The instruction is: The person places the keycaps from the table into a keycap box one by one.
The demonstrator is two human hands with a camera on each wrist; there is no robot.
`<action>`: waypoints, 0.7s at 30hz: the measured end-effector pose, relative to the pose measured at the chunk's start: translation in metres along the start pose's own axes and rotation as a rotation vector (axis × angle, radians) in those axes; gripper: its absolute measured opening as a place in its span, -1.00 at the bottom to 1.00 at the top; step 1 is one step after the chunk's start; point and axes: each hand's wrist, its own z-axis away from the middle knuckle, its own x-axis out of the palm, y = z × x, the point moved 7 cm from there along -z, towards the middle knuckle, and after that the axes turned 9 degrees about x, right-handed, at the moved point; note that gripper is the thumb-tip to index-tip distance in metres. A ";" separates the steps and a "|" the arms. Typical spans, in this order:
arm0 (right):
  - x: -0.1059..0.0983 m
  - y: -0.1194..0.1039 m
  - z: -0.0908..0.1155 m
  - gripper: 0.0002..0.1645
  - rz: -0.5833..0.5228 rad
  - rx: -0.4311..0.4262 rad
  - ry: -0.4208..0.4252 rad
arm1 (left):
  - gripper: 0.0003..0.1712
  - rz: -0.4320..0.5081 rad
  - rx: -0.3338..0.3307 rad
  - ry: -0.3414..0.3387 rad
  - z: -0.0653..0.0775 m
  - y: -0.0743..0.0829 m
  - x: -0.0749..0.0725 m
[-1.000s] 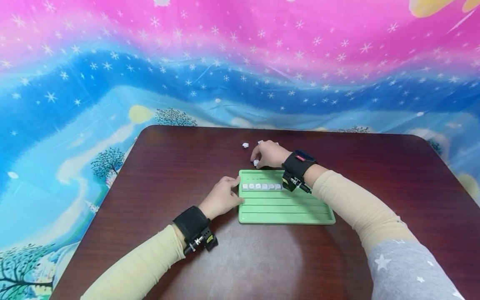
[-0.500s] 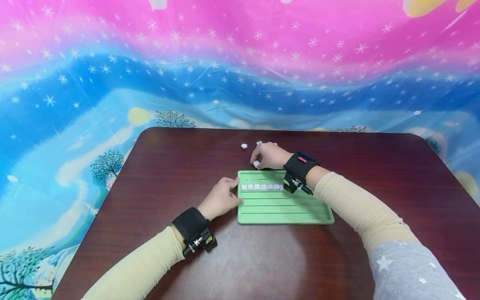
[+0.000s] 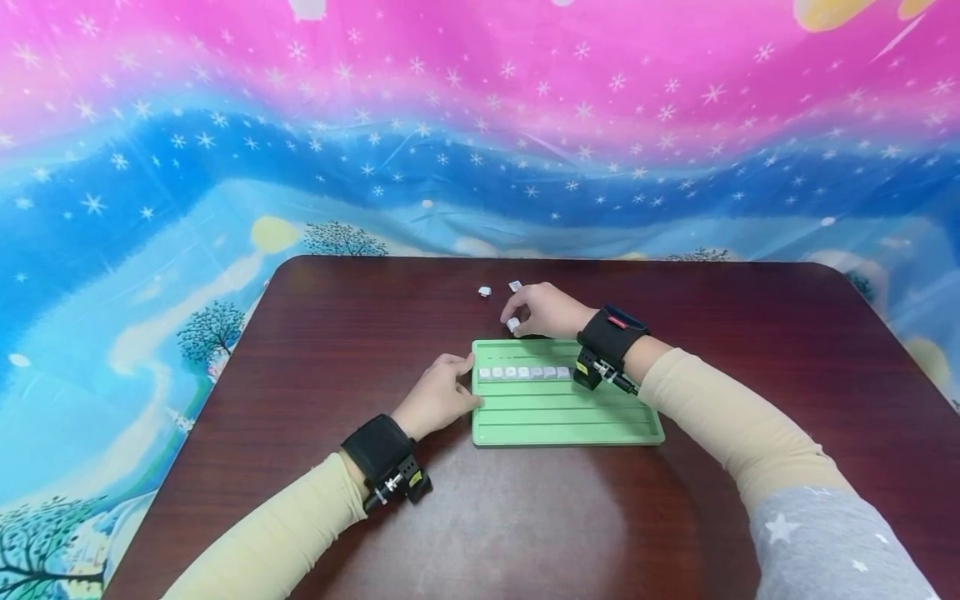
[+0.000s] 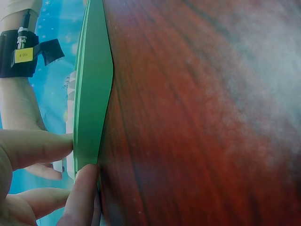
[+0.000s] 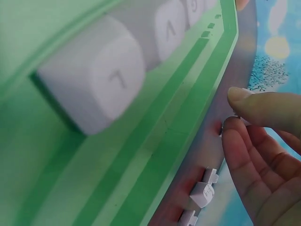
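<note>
A green tray with ridged rows (image 3: 570,430) lies on the table. Along one of its upper grooves sits a row of white keycaps (image 3: 523,373); the right wrist view shows letters on them, with a keycap marked L (image 5: 117,77) closest. My left hand (image 3: 435,398) grips the tray's left edge, its fingers (image 4: 44,147) against the rim. Just beyond the tray's far edge, my right hand (image 3: 553,312) pinches a white keycap (image 3: 513,324) between thumb and fingertips. That keycap is mostly covered by the fingers in the right wrist view.
Loose white keycaps lie behind the tray: one keycap (image 3: 484,292) left of the right hand, another keycap (image 3: 515,286) just past it. The right wrist view has a tipped keycap (image 5: 202,195) near the tray. A patterned cloth (image 3: 450,150) hangs behind the dark wooden table (image 3: 360,317).
My right wrist has shifted slightly right, uncovering more of the keycap row, while the fingers keep their pinch on the keycap. The left hand stays at the tray edge.
</note>
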 end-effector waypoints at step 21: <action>0.001 0.003 0.033 -0.69 -0.079 -0.016 0.050 | -0.16 0.004 -0.012 0.000 0.000 -0.001 0.001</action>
